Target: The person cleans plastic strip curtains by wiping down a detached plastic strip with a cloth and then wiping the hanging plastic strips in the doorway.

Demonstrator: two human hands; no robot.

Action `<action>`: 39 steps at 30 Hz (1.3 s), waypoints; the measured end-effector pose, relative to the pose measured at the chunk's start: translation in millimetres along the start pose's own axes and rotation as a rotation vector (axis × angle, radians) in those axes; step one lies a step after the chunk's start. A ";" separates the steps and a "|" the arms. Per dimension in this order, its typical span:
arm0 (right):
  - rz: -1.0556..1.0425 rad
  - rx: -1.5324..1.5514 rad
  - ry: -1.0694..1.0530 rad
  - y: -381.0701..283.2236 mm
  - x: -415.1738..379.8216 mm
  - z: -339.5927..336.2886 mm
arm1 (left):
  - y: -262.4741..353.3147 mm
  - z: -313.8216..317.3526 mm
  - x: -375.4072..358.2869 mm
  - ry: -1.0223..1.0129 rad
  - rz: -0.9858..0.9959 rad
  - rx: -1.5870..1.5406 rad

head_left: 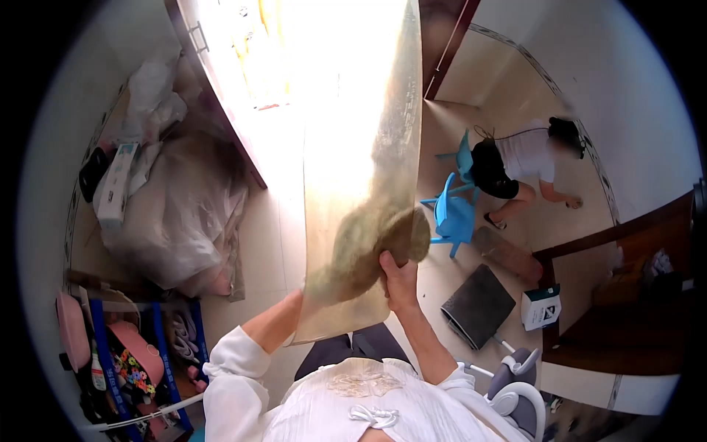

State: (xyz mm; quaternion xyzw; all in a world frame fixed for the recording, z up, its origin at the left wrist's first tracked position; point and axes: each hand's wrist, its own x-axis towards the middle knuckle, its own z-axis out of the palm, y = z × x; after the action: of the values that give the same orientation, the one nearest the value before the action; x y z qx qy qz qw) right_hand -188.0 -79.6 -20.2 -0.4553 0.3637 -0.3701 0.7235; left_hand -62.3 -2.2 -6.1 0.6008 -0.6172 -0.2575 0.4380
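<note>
A long translucent plastic sheet hangs in front of me, its upper part washed out by bright light. A brownish-green cloth is bunched at the sheet's right edge, and a dark, blurred mass shows through the plastic beside it. My right hand is closed on the cloth at that edge, thumb toward me. My left forearm reaches behind the sheet's lower left edge. The plastic hides my left hand, so its fingers cannot be made out.
Blue chairs stand at the right, near a bending person. A dark flat box and a white box sit closer. Plastic-covered items fill the left side, above a blue-framed rack. An open door stands ahead.
</note>
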 end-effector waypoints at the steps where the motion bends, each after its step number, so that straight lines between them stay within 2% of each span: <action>1: 0.037 -0.078 -0.005 -4.4 1.2 -10.9 | 7.2 5.5 -9.1 -0.023 0.041 0.105; 3: 0.109 -0.180 -0.022 -11.5 -0.6 -19.6 | 20.8 8.1 -16.9 -0.072 0.039 0.090; 5: 0.069 -0.102 0.038 -4.9 -3.6 -5.2 | 22.7 -2.0 1.3 -0.096 -0.098 -0.043; 6: 0.026 -0.045 0.076 -7.3 -3.9 0.6 | 22.7 -10.0 17.2 -0.039 -0.152 -0.102; 7: 0.175 -0.148 0.027 -18.3 -8.5 -2.6 | 16.3 -17.2 34.8 0.141 -0.059 -0.035; 9: 0.195 -0.225 0.029 -26.1 -5.5 4.0 | 24.1 -53.0 80.3 0.215 -0.002 0.539; 10: 0.188 -0.264 -0.002 -24.8 -1.7 1.4 | 56.1 -78.5 101.5 -0.015 -0.295 0.649; 11: 0.148 -0.283 -0.019 -19.8 4.5 -3.1 | 51.4 -84.0 115.6 -0.038 -0.329 0.703; 14: 0.151 -0.324 0.040 -10.6 11.0 -15.5 | 15.3 -66.7 116.2 0.084 -0.176 0.704; 17: 0.105 -0.285 0.040 7.2 20.7 -30.4 | -0.7 -26.5 62.3 0.069 -0.028 0.585; 18: 0.165 -0.290 0.060 9.3 23.4 -31.5 | -3.8 -13.5 37.5 0.042 -0.015 0.527; 20: 0.101 -0.228 0.114 7.8 21.9 -29.6 | -13.8 9.9 -16.6 -0.012 -0.075 0.372; 21: -0.051 -0.246 0.100 11.0 23.9 -31.6 | -20.7 20.8 -41.2 -0.052 -0.143 0.261; 22: -0.108 -0.302 0.120 13.2 27.2 -31.2 | -25.3 31.1 -61.4 -0.108 -0.234 0.113; 24: -0.125 -0.336 0.022 17.4 33.0 -37.9 | -26.7 43.5 -83.2 -0.284 -0.347 -0.369; 25: -0.165 -0.385 0.072 23.0 33.6 -32.6 | -25.9 49.4 -91.7 -0.371 -0.401 -0.633; 26: -0.168 -0.383 0.070 18.8 34.2 -25.7 | -9.3 57.6 -98.4 0.105 -0.786 -1.360; 28: -0.202 -0.469 0.065 6.3 34.0 -17.0 | -3.6 44.9 -92.4 0.052 -0.728 -1.296; 29: -0.117 -0.484 0.055 8.3 36.2 -18.0 | 2.9 33.8 -82.6 0.000 -0.671 -1.228; 30: -0.123 -0.481 0.044 16.3 39.4 -20.0 | 15.6 27.4 -66.3 0.010 -0.664 -1.224; 31: -0.135 -0.364 0.033 27.2 43.1 -22.5 | 31.6 26.2 -44.1 0.007 -0.464 -0.511; 32: -0.143 -0.246 0.029 32.9 45.1 -25.8 | 28.9 38.9 -43.7 0.070 -0.404 -0.468; 34: 0.019 -0.489 0.049 8.1 32.3 -32.5 | 23.0 64.1 -42.4 0.200 -0.289 -0.368; 36: -0.611 -0.741 -0.079 30.8 43.4 -53.7 | 51.4 71.9 -37.0 0.286 -0.629 -1.155; 37: -0.969 -0.812 -0.079 37.4 49.7 -61.0 | 46.0 83.9 -34.3 0.267 -0.606 -1.068; 38: -1.022 -0.778 -0.092 37.9 47.6 -63.7 | 40.6 95.8 -31.6 0.250 -0.584 -0.981; 39: -0.939 -0.718 -0.103 34.9 42.5 -64.0 | 35.2 107.9 -28.9 0.236 -0.563 -0.893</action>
State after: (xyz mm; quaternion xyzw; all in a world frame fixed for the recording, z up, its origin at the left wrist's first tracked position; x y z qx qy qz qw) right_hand -216.4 -130.5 -81.1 -0.8010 0.1902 -0.4820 0.2998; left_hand -175.2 8.4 -35.3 0.5231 -0.2094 -0.5329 0.6313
